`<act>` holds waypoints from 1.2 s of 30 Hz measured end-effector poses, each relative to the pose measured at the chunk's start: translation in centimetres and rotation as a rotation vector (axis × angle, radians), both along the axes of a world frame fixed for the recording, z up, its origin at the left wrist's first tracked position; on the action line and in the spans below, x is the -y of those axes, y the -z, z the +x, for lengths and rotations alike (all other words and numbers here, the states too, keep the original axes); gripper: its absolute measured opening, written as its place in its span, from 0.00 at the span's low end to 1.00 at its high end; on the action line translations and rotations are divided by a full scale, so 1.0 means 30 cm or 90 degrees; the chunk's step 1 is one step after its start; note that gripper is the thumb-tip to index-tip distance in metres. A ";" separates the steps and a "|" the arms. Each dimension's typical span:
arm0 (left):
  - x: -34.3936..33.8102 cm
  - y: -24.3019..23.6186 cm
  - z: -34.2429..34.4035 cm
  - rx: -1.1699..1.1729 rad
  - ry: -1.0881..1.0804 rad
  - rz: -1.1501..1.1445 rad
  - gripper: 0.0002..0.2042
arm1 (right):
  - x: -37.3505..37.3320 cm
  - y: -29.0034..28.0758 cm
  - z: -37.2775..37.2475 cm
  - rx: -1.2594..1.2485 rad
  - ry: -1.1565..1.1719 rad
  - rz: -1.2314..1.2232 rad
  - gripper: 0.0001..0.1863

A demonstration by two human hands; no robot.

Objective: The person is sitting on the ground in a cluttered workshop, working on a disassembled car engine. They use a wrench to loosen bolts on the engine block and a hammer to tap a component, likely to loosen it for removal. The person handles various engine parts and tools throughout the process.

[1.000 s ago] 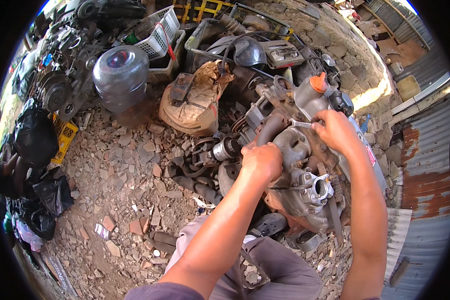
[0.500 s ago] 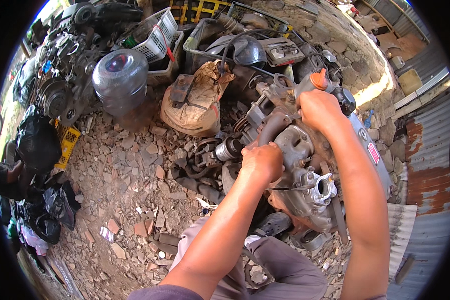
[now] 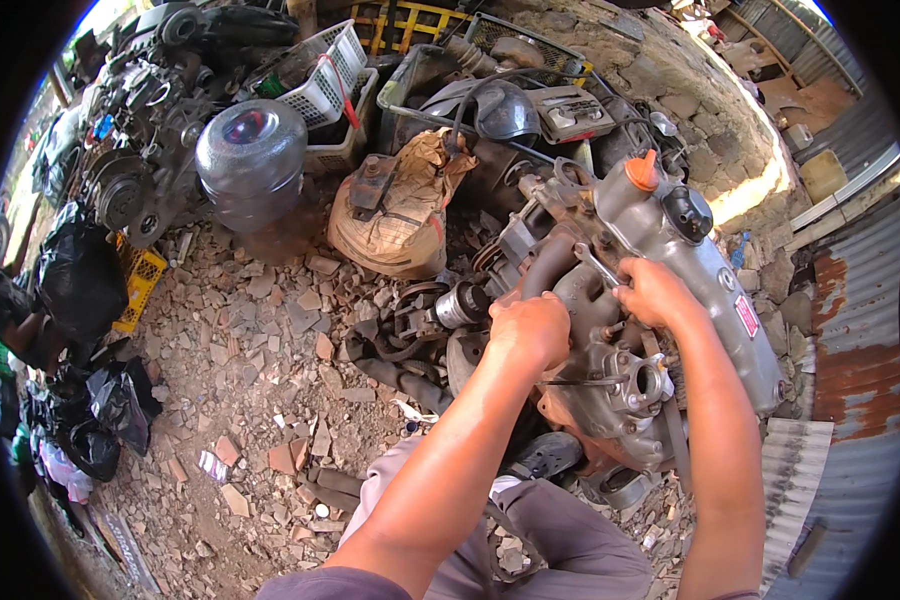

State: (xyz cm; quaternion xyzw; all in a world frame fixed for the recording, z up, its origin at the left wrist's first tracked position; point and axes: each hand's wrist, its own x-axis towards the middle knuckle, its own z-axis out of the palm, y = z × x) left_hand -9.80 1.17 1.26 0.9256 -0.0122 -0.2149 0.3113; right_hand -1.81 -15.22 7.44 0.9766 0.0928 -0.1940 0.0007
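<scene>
A car engine [image 3: 710,265] with a silver valve cover and an orange oil cap [image 3: 642,171] lies in front of me at the right. My right hand [image 3: 654,292] is closed around a metal wrench [image 3: 598,266], whose far end meets the engine beside the curved pipe. My left hand [image 3: 532,328] is closed on the thick, brown curved manifold pipe [image 3: 548,264]; its fingertips are partly hidden. Nearer to me, a round metal flange [image 3: 646,384] with a hole sits on the engine's side.
Broken stone and tile cover the ground [image 3: 240,400]. Beyond it stand a paper sack [image 3: 395,225], a clear plastic water jug [image 3: 250,160] and crates of parts, including a white basket [image 3: 322,80]. Black bags [image 3: 80,280] lie left; corrugated metal sheets [image 3: 860,340] stand right.
My right hand has come down and toward me from beside the orange cap, and the wrench now shows in it. The left hand has stayed on the pipe.
</scene>
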 end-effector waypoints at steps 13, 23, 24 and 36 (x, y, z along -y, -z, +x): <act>-0.005 -0.001 0.000 -0.016 0.014 -0.004 0.25 | -0.081 -0.130 -0.006 0.243 -0.149 -0.014 0.11; -0.008 -0.005 0.007 -0.025 0.029 0.000 0.27 | -0.165 -0.079 0.098 0.292 -0.281 -0.166 0.08; -0.009 -0.005 0.008 -0.029 0.030 -0.003 0.28 | -0.171 -0.080 0.102 0.288 -0.275 -0.169 0.08; 0.003 0.017 -0.004 0.007 -0.004 0.012 0.27 | 0.026 0.034 -0.026 0.169 -0.057 0.096 0.13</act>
